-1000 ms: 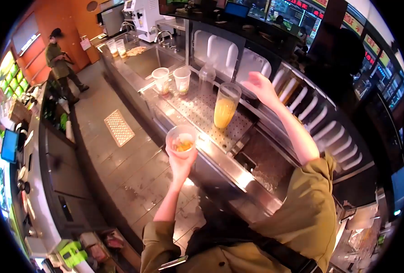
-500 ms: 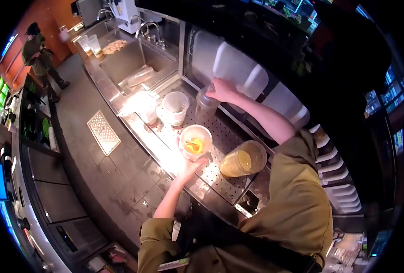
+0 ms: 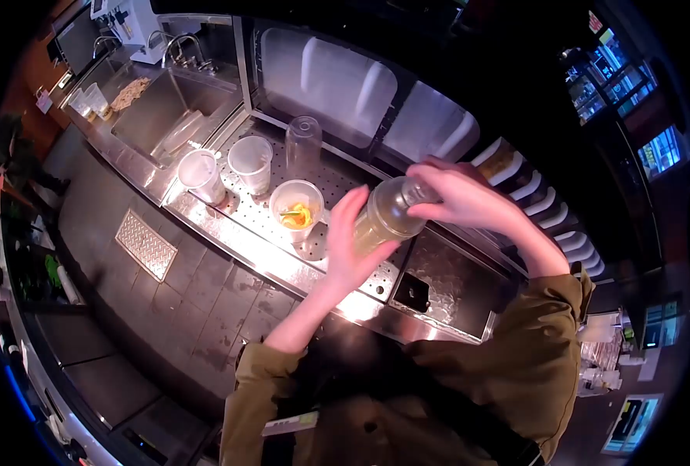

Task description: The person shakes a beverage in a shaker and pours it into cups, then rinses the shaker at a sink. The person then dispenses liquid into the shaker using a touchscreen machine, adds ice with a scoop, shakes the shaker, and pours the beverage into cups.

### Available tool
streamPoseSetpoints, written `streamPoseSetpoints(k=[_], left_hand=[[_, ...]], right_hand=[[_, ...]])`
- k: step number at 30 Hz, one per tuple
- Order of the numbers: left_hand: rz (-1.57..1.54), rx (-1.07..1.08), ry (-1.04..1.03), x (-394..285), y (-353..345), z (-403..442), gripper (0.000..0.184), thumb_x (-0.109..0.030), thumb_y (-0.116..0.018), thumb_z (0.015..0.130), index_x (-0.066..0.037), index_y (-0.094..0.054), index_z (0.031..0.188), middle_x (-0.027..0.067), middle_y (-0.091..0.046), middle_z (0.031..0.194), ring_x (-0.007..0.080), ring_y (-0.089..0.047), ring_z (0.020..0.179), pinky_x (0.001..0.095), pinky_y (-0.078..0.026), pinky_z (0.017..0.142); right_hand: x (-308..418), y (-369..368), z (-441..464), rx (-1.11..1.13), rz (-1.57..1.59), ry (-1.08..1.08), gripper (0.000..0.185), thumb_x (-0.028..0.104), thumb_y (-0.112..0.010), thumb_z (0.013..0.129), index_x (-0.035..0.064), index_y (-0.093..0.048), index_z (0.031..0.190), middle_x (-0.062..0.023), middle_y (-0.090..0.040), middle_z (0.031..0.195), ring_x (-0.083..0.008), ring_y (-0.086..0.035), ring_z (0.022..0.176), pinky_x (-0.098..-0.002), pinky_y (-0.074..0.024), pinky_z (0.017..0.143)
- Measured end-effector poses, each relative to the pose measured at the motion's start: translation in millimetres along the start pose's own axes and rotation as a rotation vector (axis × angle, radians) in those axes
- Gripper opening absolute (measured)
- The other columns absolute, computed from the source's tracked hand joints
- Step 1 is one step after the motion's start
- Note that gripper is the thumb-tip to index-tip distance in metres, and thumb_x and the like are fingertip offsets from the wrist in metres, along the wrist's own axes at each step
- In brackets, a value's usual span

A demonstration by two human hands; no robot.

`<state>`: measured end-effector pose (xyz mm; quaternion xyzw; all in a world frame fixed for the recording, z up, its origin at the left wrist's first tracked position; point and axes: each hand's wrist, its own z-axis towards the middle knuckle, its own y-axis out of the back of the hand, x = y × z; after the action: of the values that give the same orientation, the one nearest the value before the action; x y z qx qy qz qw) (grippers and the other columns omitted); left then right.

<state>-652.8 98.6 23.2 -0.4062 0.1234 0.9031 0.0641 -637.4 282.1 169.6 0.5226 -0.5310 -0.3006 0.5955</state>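
- Our left hand (image 3: 346, 260) clasps the shaker (image 3: 377, 224) over the perforated drainboard (image 3: 336, 180); our right hand (image 3: 465, 198) grips its cap (image 3: 416, 189).
- We seem to be seating that cap, which calls for even pressure.
- Just beyond our left hand stands the fruit cup (image 3: 297, 211).

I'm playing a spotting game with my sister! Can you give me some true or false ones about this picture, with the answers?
1. Both hands touch the shaker. True.
2. The cup with orange pieces is in the sink. False: it stands on the holed tray.
3. The right hand is on a tap. False: it is at the shaker's top, and the left hand is around its side.
4. The metal floor plate is round. False: it has four corners.
5. The metal floor plate has a bumpy pattern. True.
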Motion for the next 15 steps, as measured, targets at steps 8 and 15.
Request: streamPoseSetpoints(k=[8,15], left_hand=[[0.092,0.080,0.148,-2,-48,28,0.110,-0.035,-0.082,0.055,0.002,-0.019,0.138,0.0207,-0.045,0.124,0.0335,-0.043,0.116,0.0446,-0.030,0.101],[0.217,0.092,0.055,15,-50,26,0.100,-0.034,-0.080,0.054,0.001,-0.029,0.132,0.0196,-0.047,0.118,0.0331,-0.045,0.112,0.0475,-0.029,0.101]], right_hand=[[8,-12,7,0.000,-0.053,-0.031,0.051,0.022,-0.068,0.075,-0.0039,-0.047,0.113,-0.0202,-0.055,0.104,-0.0363,-0.057,0.090,-0.0382,-0.0467,0.075],[-6,-20,9,-0.104,-0.010,-0.004,0.057,0.025,-0.071,0.074,-0.0062,-0.047,0.115,-0.0227,-0.055,0.110,-0.0369,-0.057,0.095,-0.0370,-0.0469,0.081]])
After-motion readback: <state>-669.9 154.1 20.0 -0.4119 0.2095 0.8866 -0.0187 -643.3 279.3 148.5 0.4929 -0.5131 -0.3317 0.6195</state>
